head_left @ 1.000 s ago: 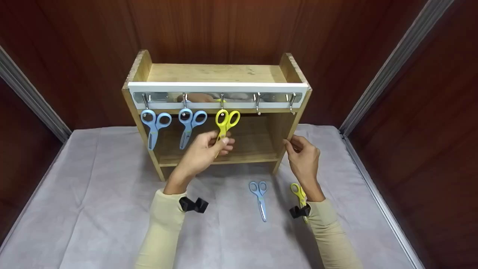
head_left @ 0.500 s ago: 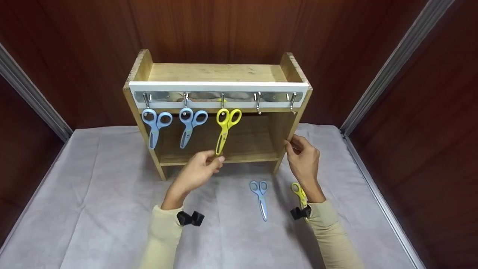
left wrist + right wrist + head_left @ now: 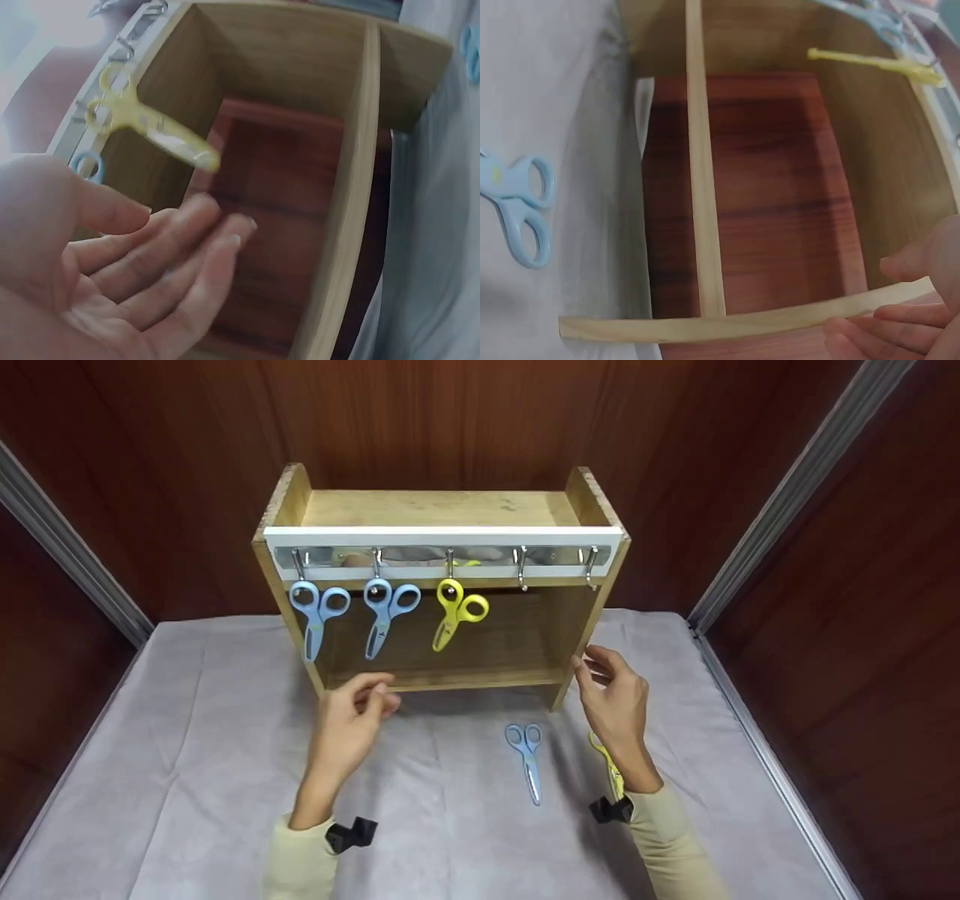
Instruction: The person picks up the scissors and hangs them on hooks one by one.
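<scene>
Hanging from the middle hook [image 3: 450,562], the yellow scissors [image 3: 449,622] risked slipping if the shelf [image 3: 435,507] got knocked, the left hand [image 3: 351,720] empty and slack at their seven o'clock, the right hand [image 3: 616,697] loosely astride the shelf's edge [image 3: 757,324] at four.

Dark reddish-brown panels with streaky wood grain form the back wall [image 3: 450,412], left wall [image 3: 52,585] and right wall [image 3: 847,660], with silvery metal strips [image 3: 802,495] running up both rear corners. The cloth-covered desk [image 3: 217,810] is pale grey, softly creased toward the left, and another metal strip [image 3: 772,769] lines its right side. White glare [image 3: 71,22] washes out the left wrist view's upper left corner.
</scene>
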Motion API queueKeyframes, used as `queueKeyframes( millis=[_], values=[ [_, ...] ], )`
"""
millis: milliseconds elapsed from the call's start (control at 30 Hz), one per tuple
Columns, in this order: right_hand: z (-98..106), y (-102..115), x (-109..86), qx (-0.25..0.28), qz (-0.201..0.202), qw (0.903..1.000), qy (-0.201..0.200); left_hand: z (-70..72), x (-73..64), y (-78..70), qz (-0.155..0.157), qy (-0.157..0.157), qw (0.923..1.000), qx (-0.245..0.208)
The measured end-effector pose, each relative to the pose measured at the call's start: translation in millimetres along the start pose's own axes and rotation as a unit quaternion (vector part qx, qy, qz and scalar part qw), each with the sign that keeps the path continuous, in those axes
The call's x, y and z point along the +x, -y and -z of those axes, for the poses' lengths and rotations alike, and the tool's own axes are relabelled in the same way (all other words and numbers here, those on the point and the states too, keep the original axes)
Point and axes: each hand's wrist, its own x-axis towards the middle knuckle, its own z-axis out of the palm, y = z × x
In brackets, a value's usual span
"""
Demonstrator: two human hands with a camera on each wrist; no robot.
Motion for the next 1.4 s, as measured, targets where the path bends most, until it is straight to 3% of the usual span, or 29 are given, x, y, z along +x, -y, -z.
queueKeyframes(
  millis=[133,267,400,700,900,1033,1200,1400],
  values=[
    [1.8,2.1,-10.2,-0.002,0.006,1.0000,0.005,14.9,-2.7,8.9,-0.004,-0.067,0.9969,0.042],
    [0.1,0.6,-20.2,-0.001,0.026,0.9995,0.017,28.3,-3.5,18.2,-0.002,-0.133,0.9880,0.079],
    [-1.9,-1.3,-29.6,0.006,0.033,0.9987,0.039,39.6,-3.4,24.3,0.013,-0.169,0.9810,0.095],
    [-9.6,-5.5,-46.6,-0.005,0.024,0.9941,0.105,52.3,4.1,34.4,0.035,-0.181,0.9764,0.112],
    [-18.0,-8.8,-59.9,-0.004,0.005,0.9901,0.140,55.1,13.3,39.3,0.026,-0.162,0.9813,0.101],
    [-22.3,-12.6,-68.7,-0.032,-0.008,0.9865,0.160,56.9,20.0,41.4,0.021,-0.158,0.9818,0.104],
    [-25.7,-18.0,-77.8,-0.082,-0.004,0.9775,0.194,58.4,30.2,45.1,0.016,-0.161,0.9816,0.102],
    [-32.1,-23.5,-84.4,-0.101,0.002,0.9629,0.250,55.0,43.2,50.8,-0.003,-0.167,0.9805,0.103]
  ],
)
